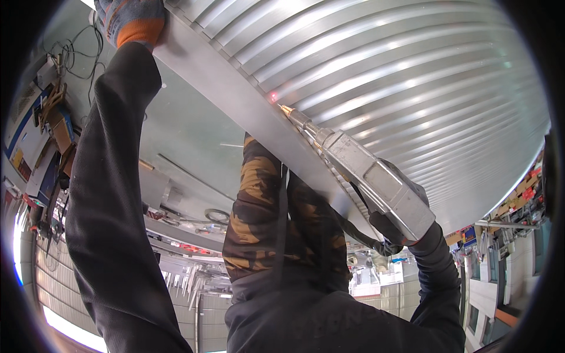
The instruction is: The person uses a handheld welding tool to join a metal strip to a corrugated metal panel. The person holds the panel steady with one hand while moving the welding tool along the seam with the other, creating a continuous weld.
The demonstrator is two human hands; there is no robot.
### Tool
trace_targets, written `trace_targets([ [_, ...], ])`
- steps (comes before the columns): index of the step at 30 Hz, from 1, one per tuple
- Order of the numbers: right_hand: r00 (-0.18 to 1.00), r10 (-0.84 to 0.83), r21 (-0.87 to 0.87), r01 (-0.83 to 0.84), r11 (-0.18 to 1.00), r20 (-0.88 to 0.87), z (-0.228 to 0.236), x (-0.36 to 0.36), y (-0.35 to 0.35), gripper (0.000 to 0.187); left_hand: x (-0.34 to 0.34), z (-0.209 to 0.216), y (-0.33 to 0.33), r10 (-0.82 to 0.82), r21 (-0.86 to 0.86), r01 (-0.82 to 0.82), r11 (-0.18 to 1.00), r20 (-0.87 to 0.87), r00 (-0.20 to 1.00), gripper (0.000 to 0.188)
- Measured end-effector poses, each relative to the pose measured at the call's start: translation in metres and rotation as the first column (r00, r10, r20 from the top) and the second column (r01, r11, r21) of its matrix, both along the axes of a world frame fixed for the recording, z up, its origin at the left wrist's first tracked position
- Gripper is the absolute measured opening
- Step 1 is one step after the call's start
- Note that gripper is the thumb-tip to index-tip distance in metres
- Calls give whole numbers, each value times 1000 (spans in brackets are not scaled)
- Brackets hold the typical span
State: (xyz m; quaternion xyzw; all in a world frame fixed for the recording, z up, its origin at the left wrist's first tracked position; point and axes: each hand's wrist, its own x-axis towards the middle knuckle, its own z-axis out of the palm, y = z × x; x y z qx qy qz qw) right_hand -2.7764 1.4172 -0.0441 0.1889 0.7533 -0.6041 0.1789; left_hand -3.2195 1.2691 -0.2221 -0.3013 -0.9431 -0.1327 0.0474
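The dark-gloved right hand is closed around the grey handheld tool, angled, presumably for aim, so the brass nozzle sits just beside the seam between flat metal strip and ribbed panel. A red light spot shows there. The gloved left hand rests toward the strip's far end, apparently for steadiness; with its fingertips out of view, its grip cannot be determined.

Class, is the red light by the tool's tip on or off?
On: a red glow shows at the ribbed metal panel, just beyond the brassy tip of the grey tool.
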Motion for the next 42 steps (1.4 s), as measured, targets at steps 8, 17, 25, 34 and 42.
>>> trace_targets([
  [8, 999, -44, -59, 42, 997, -27, -10, 8, -6, 47, -1, -2, 0, -30, 12, 30, 999, -23, 999, 64],
  [17, 997, -30, 2, 30, 1000, -69, -13, 9, -12, 62, 1, 1, 2, 9, 48, -11, 999, 29, 1000, 66],
  [25, 997, -60, 22, 62, 998, -56, -6, -8, -13, 49, -5, -5, -1, -9, 50, 11, 999, -23, 1000, 64],
  [34, 995, -98, -53, 97, 994, -14, -5, -3, -12, 51, -1, -4, 1, 0, 33, 1, 999, -38, 999, 65],
  [42, 997, -63, -43, 61, 997, -47, -8, -1, -10, 52, -2, -3, 1, -1, 33, 2, 999, -32, 999, 64],
])
